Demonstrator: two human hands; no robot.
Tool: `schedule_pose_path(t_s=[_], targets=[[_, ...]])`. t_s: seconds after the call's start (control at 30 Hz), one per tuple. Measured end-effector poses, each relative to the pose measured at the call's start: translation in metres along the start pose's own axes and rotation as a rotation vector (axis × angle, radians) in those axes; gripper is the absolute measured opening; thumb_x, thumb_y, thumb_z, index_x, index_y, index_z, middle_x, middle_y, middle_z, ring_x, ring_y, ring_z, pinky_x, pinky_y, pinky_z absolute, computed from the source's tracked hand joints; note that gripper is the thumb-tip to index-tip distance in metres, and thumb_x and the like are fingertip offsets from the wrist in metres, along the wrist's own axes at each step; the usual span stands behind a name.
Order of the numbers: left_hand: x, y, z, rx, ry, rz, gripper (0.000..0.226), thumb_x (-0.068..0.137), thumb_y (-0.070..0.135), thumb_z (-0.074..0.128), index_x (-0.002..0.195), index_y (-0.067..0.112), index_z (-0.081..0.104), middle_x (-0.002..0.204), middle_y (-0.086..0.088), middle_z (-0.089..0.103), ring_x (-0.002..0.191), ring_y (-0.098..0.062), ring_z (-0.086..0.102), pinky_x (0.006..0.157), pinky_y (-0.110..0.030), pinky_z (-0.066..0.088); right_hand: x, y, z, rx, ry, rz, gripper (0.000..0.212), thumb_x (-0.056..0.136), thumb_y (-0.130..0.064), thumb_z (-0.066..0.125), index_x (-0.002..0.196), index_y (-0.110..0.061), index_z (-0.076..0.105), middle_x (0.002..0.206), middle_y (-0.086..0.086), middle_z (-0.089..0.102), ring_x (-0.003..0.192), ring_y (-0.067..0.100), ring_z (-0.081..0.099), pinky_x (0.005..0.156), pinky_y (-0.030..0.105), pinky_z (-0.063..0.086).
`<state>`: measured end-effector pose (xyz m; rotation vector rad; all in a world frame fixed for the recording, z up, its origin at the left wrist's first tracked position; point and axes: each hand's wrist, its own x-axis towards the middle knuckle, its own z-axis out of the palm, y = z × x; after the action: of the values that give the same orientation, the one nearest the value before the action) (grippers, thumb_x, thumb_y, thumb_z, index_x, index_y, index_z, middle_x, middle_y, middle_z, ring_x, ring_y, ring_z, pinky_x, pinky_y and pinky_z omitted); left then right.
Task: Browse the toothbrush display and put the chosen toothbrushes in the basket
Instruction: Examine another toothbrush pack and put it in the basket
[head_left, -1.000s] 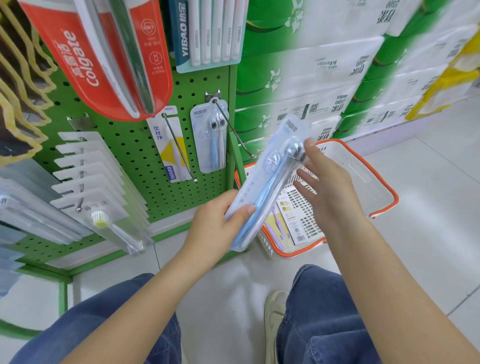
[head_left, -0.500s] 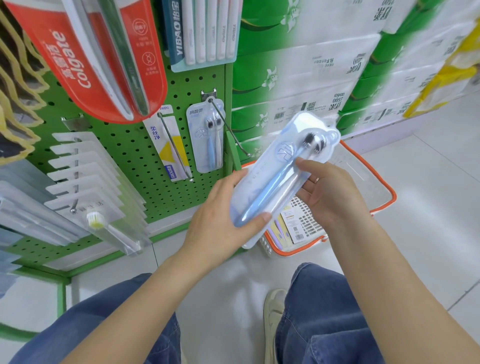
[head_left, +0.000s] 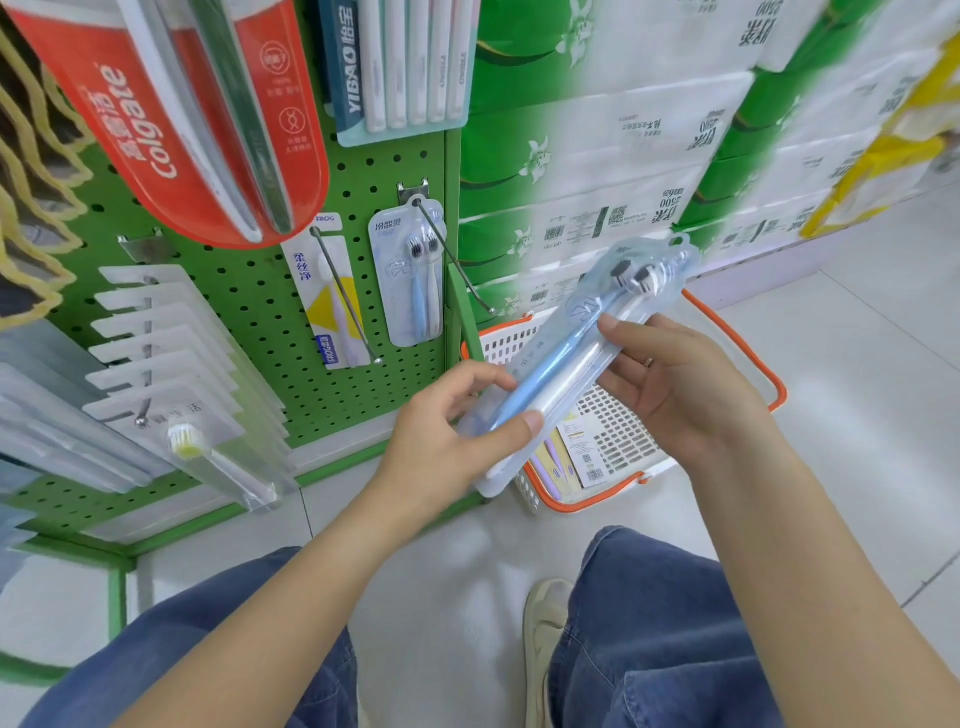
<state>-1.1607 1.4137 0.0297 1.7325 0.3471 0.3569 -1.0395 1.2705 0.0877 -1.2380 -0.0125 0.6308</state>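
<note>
Two bare hands hold one clear plastic blister pack of two toothbrushes (head_left: 576, 358), one blue-handled and one white-handled, with dark bristle heads at its upper right end; the pack lies slanted from lower left to upper right, in the air above the near part of the white plastic shopping basket with an orange rim (head_left: 748, 358) that stands on the pale tiled floor (head_left: 857, 415). The left hand (head_left: 447, 441) grips the pack's lower end, thumb pressed across the front and fingers curled round the back edge. The right hand (head_left: 675, 389) holds the pack near its middle, thumb on the front face and the other fingers, loosely bent, beneath it; a ring shows on one finger. Inside the basket lie other flat toothbrush packs (head_left: 576, 452), one turned to show a barcode label. Left of the hands stands the green metal pegboard display (head_left: 270, 312), where a matching twin-brush pack (head_left: 410, 275) hangs on a long wire hook, beside a white and yellow single-brush card (head_left: 332, 301). Above hangs a large red Colgate pack (head_left: 171, 114). Behind the basket rise stacked green and white tissue packs (head_left: 597, 156). Blue denim trouser legs (head_left: 665, 639) and a pale shoe (head_left: 543, 623) fill the lower edge
</note>
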Motion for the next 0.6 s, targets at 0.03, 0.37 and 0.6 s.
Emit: schedule_pose_path(t_s=[0.03,0.37,0.6], targets=[[0.001,0.001,0.0,-0.082,-0.028,-0.021,0.03,0.065,0.037,0.079,0.09,0.028,0.066,0.105,0.014,0.071,0.101,-0.004,0.065,0.087,-0.013,0.046,-0.001,-0.002,-0.002,-0.024,-0.012,-0.002,0.022,0.081,-0.006,0.067,0.099,-0.009,0.055,0.092,0.003,0.072,0.08,0.015,0.068,0.073,0.024,0.059],[0.004,0.005,-0.003,-0.252,-0.091,-0.126,0.028,0.066,0.026,0.074,0.093,0.019,0.071,0.096,0.004,0.075,0.09,-0.005,0.068,0.083,-0.016,0.05,-0.006,-0.005,-0.002,-0.137,-0.001,-0.018,0.049,0.075,-0.02,0.072,0.119,-0.002,0.063,0.102,0.005,0.072,0.09,0.017,0.067,0.073,0.023,0.056],[0.004,0.008,-0.013,-0.753,-0.434,-0.436,0.073,0.056,0.051,0.084,0.119,0.018,0.07,0.124,-0.012,0.067,0.11,-0.03,0.066,0.077,-0.033,0.059,-0.003,-0.005,-0.001,-0.087,0.031,0.004,0.033,0.077,-0.045,0.065,0.104,-0.026,0.066,0.104,-0.003,0.07,0.1,0.012,0.067,0.09,0.03,0.052]])
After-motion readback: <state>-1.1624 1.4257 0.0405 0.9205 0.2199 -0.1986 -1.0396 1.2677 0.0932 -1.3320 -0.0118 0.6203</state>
